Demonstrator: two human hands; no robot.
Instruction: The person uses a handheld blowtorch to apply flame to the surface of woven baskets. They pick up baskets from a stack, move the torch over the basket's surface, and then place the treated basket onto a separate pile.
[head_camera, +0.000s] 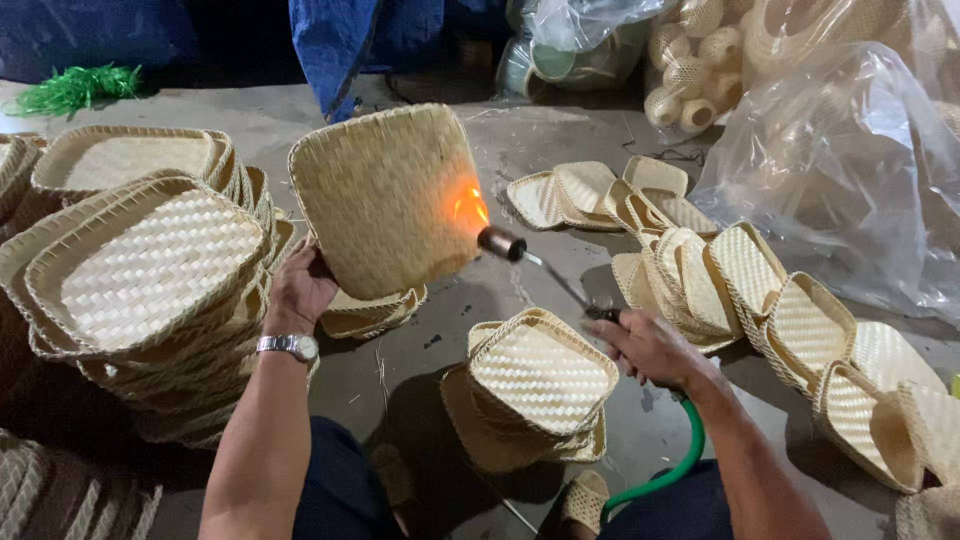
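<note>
Left hand (300, 285) is gripping a woven tray (388, 200) by its lower left edge, fingers curled around the rim, holding it tilted up with its underside facing the camera. Right hand (650, 348) is closed around the handle of a gas torch (545, 268), a green hose (670, 470) trailing off it toward the lap. The nozzle is pointing at the tray's right side and an orange flame (472, 208) is licking the weave there, so the singeing looks to be in progress on this tray, judging by the flame sitting near one edge only.

A tall stack (150, 280) of trays is standing on the left just beside the left wrist, a short pile (535, 385) is lying on the floor (560, 130) between the knees, and a row (760, 290) of trays is leaning on the right. Which piles are already singed is hard to tell in this light; colour differences are too slight. Clear plastic bags (850, 170) are sitting behind the row. So at least one tray is mid-pass, and plenty are probably waiting.
</note>
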